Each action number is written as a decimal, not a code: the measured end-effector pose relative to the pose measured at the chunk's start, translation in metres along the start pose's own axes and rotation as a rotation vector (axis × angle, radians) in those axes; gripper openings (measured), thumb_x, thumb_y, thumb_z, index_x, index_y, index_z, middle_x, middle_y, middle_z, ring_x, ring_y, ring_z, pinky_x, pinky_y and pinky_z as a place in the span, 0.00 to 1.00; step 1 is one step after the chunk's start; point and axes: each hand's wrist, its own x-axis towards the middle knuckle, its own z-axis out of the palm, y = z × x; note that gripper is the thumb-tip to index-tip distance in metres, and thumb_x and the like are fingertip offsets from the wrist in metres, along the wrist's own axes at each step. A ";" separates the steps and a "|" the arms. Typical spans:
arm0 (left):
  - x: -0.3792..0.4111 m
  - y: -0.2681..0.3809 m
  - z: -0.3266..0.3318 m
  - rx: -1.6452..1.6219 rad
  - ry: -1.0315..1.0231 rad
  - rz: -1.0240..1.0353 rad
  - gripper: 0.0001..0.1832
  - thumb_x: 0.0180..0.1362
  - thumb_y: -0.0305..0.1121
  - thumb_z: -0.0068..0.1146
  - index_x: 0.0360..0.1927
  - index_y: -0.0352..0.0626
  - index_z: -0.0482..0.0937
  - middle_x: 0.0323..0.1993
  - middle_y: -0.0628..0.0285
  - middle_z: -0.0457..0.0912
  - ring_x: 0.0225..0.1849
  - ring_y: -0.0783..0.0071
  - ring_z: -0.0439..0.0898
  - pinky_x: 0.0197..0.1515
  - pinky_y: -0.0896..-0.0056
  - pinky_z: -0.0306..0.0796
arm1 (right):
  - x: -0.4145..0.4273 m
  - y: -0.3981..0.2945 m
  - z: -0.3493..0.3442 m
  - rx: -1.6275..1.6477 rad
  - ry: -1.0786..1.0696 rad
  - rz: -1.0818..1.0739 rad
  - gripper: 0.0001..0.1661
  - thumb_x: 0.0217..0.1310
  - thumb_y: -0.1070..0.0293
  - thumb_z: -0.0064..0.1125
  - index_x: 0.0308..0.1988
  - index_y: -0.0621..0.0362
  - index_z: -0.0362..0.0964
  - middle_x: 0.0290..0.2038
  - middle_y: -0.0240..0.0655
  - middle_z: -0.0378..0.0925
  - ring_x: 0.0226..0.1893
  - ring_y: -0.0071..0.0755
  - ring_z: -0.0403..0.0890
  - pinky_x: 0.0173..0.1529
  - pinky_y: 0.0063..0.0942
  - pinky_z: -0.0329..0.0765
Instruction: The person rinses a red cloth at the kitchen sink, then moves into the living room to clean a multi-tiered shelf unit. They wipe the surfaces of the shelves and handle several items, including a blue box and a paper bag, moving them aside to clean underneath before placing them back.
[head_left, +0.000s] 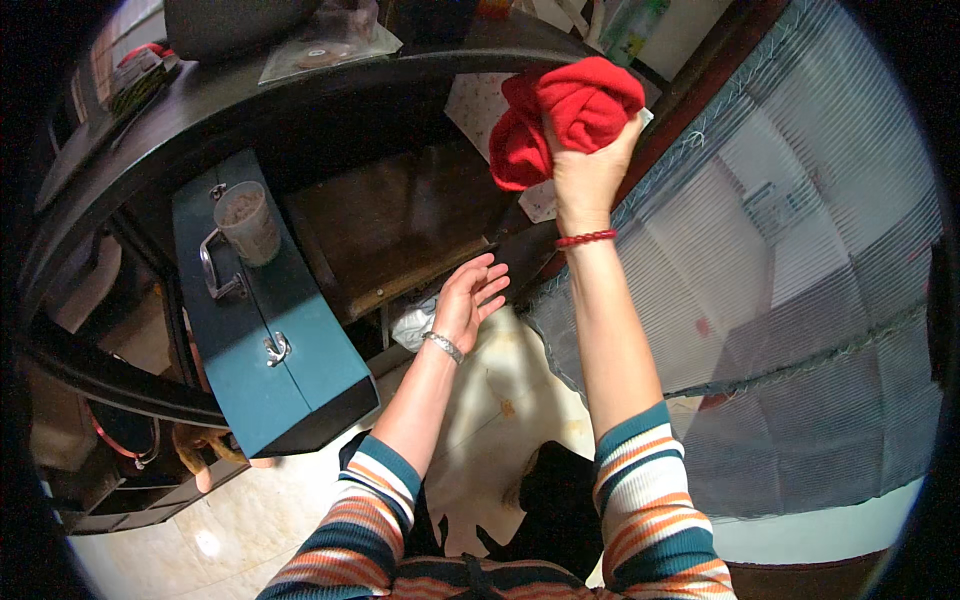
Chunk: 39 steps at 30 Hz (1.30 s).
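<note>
My right hand (594, 176) is raised toward the far side, closed around a bunched red cloth (592, 97). Folds of the cloth hang to the left of the hand and cover most of the fingers. My left hand (466, 300) is empty, in the middle of the view, with its fingers loosely spread and pointing right. Below and beyond it is the front edge of a dark wooden shelf (405, 277). A crumpled white plastic bag (415, 322) shows just behind the left hand.
On the left sits a teal case (300, 375) with metal latches and handle, bearing a translucent plastic cup (247, 225). A curved dark furniture edge (247, 94) arches across the far side. A grey mesh curtain (750, 262) hangs on the right, above the pale tiled floor (487, 405).
</note>
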 end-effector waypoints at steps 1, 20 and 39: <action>0.001 0.001 0.002 -0.002 -0.009 0.002 0.25 0.64 0.38 0.48 0.64 0.43 0.68 0.59 0.55 0.77 0.57 0.66 0.77 0.55 0.61 0.73 | -0.010 0.015 -0.001 -0.151 0.041 -0.044 0.44 0.45 0.70 0.72 0.60 0.61 0.58 0.54 0.48 0.73 0.54 0.48 0.76 0.60 0.37 0.71; -0.005 -0.002 0.000 -0.013 -0.041 0.022 0.21 0.65 0.39 0.49 0.60 0.45 0.72 0.57 0.58 0.78 0.55 0.67 0.78 0.56 0.59 0.73 | 0.061 -0.054 -0.023 -0.438 -0.464 -0.326 0.37 0.44 0.66 0.68 0.57 0.60 0.68 0.54 0.46 0.74 0.58 0.53 0.72 0.64 0.39 0.68; -0.026 0.007 -0.005 -0.038 -0.032 0.038 0.21 0.65 0.37 0.49 0.60 0.43 0.72 0.54 0.57 0.80 0.52 0.67 0.80 0.54 0.61 0.75 | -0.004 -0.043 0.003 -0.223 -0.052 -0.217 0.34 0.43 0.75 0.65 0.54 0.60 0.65 0.45 0.47 0.69 0.51 0.52 0.72 0.59 0.40 0.68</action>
